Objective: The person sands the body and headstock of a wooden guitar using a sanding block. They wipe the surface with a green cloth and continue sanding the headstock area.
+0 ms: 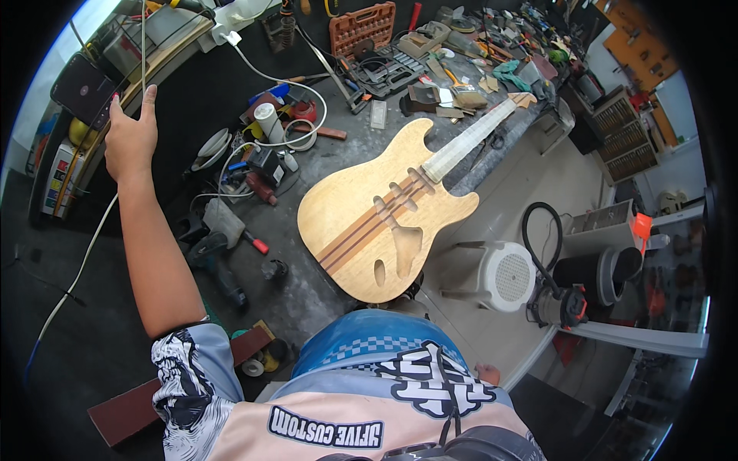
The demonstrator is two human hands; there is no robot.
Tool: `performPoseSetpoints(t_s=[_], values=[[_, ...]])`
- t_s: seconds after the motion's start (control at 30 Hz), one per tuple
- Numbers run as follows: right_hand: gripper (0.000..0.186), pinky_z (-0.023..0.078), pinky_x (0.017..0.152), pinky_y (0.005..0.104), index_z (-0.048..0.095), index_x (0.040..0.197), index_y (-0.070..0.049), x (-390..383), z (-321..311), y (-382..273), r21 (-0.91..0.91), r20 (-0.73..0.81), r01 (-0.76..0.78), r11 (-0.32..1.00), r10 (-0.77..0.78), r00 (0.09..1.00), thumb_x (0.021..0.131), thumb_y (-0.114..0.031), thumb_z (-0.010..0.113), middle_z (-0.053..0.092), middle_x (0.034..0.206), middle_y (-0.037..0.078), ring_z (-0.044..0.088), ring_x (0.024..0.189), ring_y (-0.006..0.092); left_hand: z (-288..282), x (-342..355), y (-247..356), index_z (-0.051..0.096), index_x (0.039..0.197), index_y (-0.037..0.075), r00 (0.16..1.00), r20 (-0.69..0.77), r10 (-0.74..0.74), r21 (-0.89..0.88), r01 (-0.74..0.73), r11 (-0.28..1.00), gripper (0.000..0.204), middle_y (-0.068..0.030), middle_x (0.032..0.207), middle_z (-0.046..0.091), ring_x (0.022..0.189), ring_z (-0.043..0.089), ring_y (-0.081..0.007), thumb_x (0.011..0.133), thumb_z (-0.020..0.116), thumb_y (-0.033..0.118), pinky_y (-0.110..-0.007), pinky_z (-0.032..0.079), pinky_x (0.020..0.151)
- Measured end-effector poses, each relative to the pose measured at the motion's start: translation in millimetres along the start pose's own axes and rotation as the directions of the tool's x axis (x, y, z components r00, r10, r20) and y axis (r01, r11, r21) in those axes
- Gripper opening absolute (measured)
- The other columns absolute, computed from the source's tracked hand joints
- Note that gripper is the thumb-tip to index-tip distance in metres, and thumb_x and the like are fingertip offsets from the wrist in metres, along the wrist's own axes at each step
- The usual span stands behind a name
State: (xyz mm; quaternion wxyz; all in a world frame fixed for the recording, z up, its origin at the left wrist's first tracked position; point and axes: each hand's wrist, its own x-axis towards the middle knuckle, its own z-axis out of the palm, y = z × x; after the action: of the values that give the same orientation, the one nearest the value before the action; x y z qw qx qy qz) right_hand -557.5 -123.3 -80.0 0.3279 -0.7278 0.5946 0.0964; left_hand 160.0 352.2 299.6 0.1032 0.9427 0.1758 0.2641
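Observation:
My left hand (132,132) is raised at the upper left, thumb and index finger apart, a fingertip at the dark phone (81,90) propped on a wooden shelf (180,38). A pale cord runs beside it. My right hand (487,374) shows only slightly at my right hip; most of it is hidden behind my clothing. On the grey workbench (300,276) lies an unfinished pale wooden guitar body (346,219) with dark centre stripes and routed cavities, its neck (469,138) pointing away to the upper right.
Tools, a cordless drill (219,269), cords and an orange socket case (361,31) crowd the bench. A dark red board (119,411) lies lower left. On the floor at right are a white stool (503,276) and a vacuum (557,311) with a black hose.

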Motion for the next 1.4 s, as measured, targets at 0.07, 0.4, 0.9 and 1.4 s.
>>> performPoseSetpoints(t_s=[0.07,0.4,0.9,1.4], values=[[0.024,0.050,0.064,0.0353,0.077,0.083,0.002,0,-1,-1,0.043,-0.004,-0.001,0.999,0.001,1.000,0.089,-0.022,0.078,0.072,0.073,0.008,0.063,0.068,0.0147,2,3,-6,0.042,0.158,0.018,1.000,-0.014,0.010,0.004,-0.010,1.000,0.097,-0.0254,0.135,0.066,0.127,0.062,-0.0434,0.089,0.047,0.086,-0.054,0.051,0.104],[0.025,0.051,0.066,0.0347,0.078,0.083,0.001,6,4,-2,0.062,-0.001,-0.008,0.998,0.008,1.000,0.091,-0.022,0.076,0.073,0.074,0.008,0.064,0.069,0.0142,7,12,-9,0.037,0.162,0.022,0.999,0.043,0.026,0.042,-0.027,0.999,0.099,-0.0262,0.135,0.066,0.127,0.062,-0.0438,0.088,0.042,0.088,-0.055,0.050,0.104],[0.024,0.051,0.065,0.0364,0.078,0.079,-0.001,2,11,12,-0.016,0.006,-0.023,1.000,0.023,1.000,0.088,-0.023,0.077,0.072,0.070,0.010,0.065,0.066,0.0172,4,9,-7,0.034,0.163,0.026,0.997,0.080,0.022,0.065,-0.027,0.998,0.100,-0.0249,0.137,0.065,0.128,0.062,-0.0434,0.087,0.040,0.090,-0.055,0.050,0.103],[0.026,0.053,0.071,0.0360,0.078,0.085,0.002,7,12,-3,-0.009,0.071,-0.033,0.999,0.033,0.997,0.090,-0.023,0.076,0.076,0.079,0.011,0.069,0.075,0.0171,-16,-53,22,0.051,0.153,0.028,0.995,-0.038,0.093,-0.024,-0.094,0.995,0.086,-0.0280,0.116,0.072,0.111,0.068,-0.0494,0.088,0.050,0.085,-0.057,0.054,0.094]])
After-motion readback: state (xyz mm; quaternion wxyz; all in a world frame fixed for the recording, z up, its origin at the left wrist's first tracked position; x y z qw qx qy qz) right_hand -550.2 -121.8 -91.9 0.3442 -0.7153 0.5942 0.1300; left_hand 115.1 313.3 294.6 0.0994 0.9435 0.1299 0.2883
